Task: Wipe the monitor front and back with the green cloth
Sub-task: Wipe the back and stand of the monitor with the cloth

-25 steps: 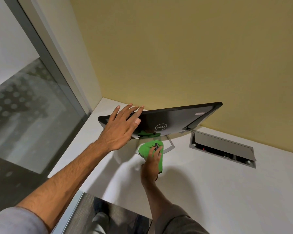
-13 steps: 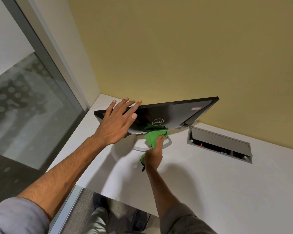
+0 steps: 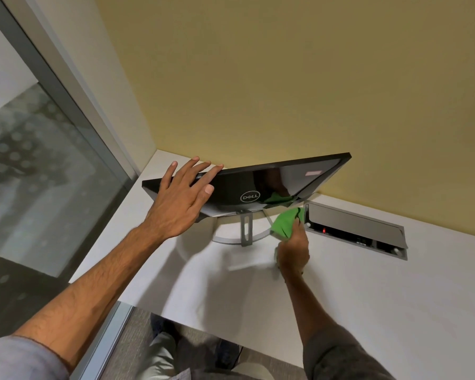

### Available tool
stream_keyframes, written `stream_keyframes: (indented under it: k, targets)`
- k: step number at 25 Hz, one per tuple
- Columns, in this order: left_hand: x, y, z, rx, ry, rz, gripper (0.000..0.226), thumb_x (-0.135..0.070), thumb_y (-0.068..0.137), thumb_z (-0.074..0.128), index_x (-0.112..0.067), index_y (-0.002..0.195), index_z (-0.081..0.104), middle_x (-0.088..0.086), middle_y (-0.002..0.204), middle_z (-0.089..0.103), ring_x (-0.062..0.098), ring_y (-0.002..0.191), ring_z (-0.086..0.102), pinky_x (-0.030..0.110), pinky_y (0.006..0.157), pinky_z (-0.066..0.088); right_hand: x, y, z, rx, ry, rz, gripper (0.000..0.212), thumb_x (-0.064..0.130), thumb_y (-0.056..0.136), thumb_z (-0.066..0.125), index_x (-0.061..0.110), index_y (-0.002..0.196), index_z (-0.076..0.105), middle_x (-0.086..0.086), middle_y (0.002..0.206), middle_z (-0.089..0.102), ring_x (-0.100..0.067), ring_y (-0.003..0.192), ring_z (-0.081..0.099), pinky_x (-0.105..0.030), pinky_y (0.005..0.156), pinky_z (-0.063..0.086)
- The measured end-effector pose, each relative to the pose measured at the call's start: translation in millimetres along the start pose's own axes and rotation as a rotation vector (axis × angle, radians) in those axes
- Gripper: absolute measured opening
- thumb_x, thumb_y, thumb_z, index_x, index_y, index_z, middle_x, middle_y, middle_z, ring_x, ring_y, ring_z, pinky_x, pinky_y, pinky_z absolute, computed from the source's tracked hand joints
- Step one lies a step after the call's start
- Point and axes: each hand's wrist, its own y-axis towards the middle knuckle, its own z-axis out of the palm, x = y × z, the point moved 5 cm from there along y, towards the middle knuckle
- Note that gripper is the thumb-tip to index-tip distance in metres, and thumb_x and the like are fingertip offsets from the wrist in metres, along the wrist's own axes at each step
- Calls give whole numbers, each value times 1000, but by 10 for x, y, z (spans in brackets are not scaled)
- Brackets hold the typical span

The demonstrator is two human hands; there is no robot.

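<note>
A black Dell monitor [image 3: 261, 185] stands on a grey stand [image 3: 246, 229] on the white desk, its glossy back facing me and tilted. My left hand [image 3: 183, 200] lies flat over the monitor's upper left edge, fingers spread across it. My right hand [image 3: 294, 250] grips the green cloth [image 3: 285, 222] and presses it against the lower right edge of the monitor's back. A green reflection of the cloth shows in the glossy panel. The screen side is hidden from me.
A grey cable box [image 3: 357, 231] with its lid raised is set into the white desk [image 3: 368, 297], just right of the cloth. The yellow wall [image 3: 285, 78] is close behind the monitor. A glass partition [image 3: 39, 174] runs along the left.
My right hand has carried the green cloth from below the logo near the stand rightward to the monitor's lower right edge. My left hand has kept its place on the top edge.
</note>
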Motion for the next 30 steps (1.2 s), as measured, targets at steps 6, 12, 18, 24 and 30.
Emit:
stream_keyframes:
  k: [6,12,18,24,30]
  targets:
    - [28,16,10,-16,29,-11,53,-48,119,16,-46,171,23,-8,175,33,10,168,8,48,135,-4,215,373,509,323,-428,-289,82,-1,87,63,12,163,35,-14,166,38,-44,147,40,-59,111,49]
    - [42,36,12,-13,33,-2,53,-44,119,20,-44,172,23,-10,174,32,9,167,9,47,135,-2,268,715,872,617,-707,-334,90,11,96,65,39,165,15,4,177,0,-41,161,6,-76,118,26]
    - [11,18,2,8,30,11,54,-45,119,19,-43,172,21,-11,174,31,9,167,9,49,135,2,23,377,654,468,-527,-309,90,4,99,60,28,169,8,-1,177,8,-43,159,16,-73,117,33]
    - [10,44,-3,-5,54,5,54,-46,119,18,-43,172,21,-9,173,33,10,167,10,48,135,0,25,-213,669,468,-425,-285,87,8,94,71,17,167,23,-10,172,27,-38,148,42,-52,107,54]
    - [-20,10,-1,-16,72,8,54,-47,119,17,-43,172,20,-8,171,36,12,167,13,48,134,1,-170,111,150,207,-150,-185,74,7,93,60,17,163,37,-19,162,43,-45,123,61,-51,93,59]
